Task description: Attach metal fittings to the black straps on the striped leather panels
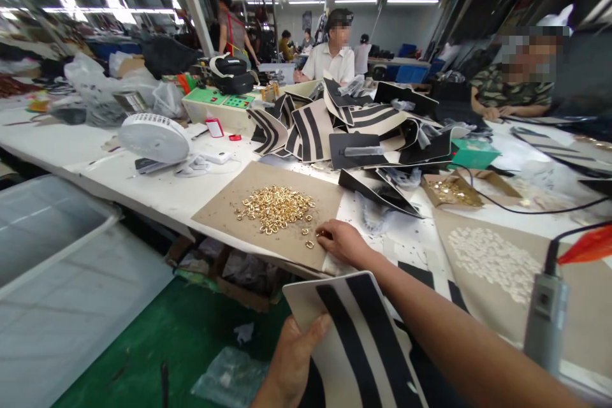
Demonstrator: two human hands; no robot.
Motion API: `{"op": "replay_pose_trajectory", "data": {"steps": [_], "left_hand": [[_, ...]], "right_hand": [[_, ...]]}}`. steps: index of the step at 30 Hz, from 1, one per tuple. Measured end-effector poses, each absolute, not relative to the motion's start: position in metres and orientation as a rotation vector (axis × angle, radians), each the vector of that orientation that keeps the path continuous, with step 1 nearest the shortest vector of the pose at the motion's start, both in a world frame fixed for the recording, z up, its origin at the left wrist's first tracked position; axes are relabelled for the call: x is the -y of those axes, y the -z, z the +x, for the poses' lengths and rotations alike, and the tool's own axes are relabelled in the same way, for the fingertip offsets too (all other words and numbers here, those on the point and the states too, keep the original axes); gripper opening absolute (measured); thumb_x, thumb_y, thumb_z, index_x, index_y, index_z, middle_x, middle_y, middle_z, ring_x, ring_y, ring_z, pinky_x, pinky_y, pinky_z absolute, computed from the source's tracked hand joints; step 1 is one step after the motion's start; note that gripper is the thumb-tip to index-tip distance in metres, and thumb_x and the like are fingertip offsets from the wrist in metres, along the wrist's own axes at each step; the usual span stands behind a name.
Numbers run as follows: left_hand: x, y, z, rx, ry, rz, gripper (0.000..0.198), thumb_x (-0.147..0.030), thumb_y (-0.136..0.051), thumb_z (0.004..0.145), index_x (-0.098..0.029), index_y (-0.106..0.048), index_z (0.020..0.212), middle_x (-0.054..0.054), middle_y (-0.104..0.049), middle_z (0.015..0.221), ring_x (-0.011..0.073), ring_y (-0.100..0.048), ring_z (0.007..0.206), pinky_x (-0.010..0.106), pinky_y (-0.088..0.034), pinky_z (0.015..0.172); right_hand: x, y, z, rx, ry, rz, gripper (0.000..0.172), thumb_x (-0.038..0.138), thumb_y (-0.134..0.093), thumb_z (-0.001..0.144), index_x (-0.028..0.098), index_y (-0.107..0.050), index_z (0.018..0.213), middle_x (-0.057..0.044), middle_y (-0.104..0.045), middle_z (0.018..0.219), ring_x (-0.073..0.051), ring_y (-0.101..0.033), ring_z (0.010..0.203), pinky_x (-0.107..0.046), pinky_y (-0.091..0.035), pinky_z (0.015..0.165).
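My left hand (299, 354) grips a beige panel with black stripes (356, 331) by its left edge, the thumb lying across its face. The panel is held tilted in front of the table's edge. My right hand (342, 242) reaches past it to the brown sheet (229, 204), fingertips curled together at the sheet's right side. What those fingers pinch, if anything, is too small to make out. Just left of them lie a few loose gold rings (309, 244). Beyond these is a heap of small gold rings (277, 204) on the same sheet.
A pile of striped panels (315, 131) covers the table behind the rings. White small pieces (492, 258) lie on brown paper at right, near a grey device (545, 319) with a cable. A white fan (155, 138) lies left. Co-workers sit across the table; a grey bin (62, 242) stands at left.
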State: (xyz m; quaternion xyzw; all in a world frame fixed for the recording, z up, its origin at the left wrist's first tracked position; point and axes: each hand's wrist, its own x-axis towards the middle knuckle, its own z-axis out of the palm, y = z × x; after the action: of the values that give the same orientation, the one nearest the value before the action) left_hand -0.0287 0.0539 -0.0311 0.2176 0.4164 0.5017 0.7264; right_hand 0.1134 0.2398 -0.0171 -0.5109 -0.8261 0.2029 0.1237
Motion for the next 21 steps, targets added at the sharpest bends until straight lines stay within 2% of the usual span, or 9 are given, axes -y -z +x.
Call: {"op": "replay_pose_trajectory", "data": {"steps": [5, 10, 15, 21], "left_hand": [[-0.056, 0.02, -0.026, -0.971, -1.093, 0.449, 0.052, -0.04, -0.087, 0.072, -0.011, -0.075, 0.114, 0.017, -0.08, 0.1, 0.0374, -0.075, 0.098, 0.046, -0.059, 0.088], [-0.055, 0.01, -0.027, -1.053, -1.085, 0.378, 0.064, -0.033, -0.089, 0.07, -0.011, -0.068, 0.126, 0.016, -0.08, 0.104, 0.0378, -0.075, 0.102, 0.045, -0.062, 0.088], [-0.064, -0.002, -0.025, -1.135, -1.117, 0.385, 0.074, -0.027, -0.089, 0.069, -0.016, -0.061, 0.136, 0.014, -0.079, 0.112, 0.0352, -0.076, 0.099, 0.043, -0.064, 0.086], [-0.076, -0.018, -0.006, -1.061, -0.991, 0.479, 0.056, -0.026, -0.087, 0.072, -0.01, -0.069, 0.123, 0.017, -0.079, 0.11, 0.0372, -0.076, 0.098, 0.043, -0.065, 0.083]], "right_hand": [[-0.251, 0.004, 0.115, 2.421, -0.619, -1.644, 0.017, 0.026, -0.066, 0.083, 0.023, -0.076, 0.096, -0.006, -0.075, 0.097, -0.022, -0.067, 0.088, -0.027, -0.044, 0.071], [-0.25, -0.006, 0.128, 2.371, -0.669, -1.699, 0.019, 0.027, -0.075, 0.073, 0.021, -0.076, 0.09, -0.009, -0.076, 0.093, -0.025, -0.068, 0.085, -0.028, -0.046, 0.069], [-0.228, -0.017, 0.184, 2.144, -0.665, -1.621, 0.012, 0.027, -0.069, 0.082, 0.02, -0.073, 0.091, -0.005, -0.075, 0.091, -0.019, -0.068, 0.081, -0.024, -0.045, 0.068], [-0.179, -0.018, 0.274, 1.812, -0.626, -1.664, 0.015, 0.029, -0.059, 0.092, 0.017, -0.067, 0.091, -0.003, -0.073, 0.083, -0.015, -0.067, 0.073, -0.023, -0.046, 0.065]]}}
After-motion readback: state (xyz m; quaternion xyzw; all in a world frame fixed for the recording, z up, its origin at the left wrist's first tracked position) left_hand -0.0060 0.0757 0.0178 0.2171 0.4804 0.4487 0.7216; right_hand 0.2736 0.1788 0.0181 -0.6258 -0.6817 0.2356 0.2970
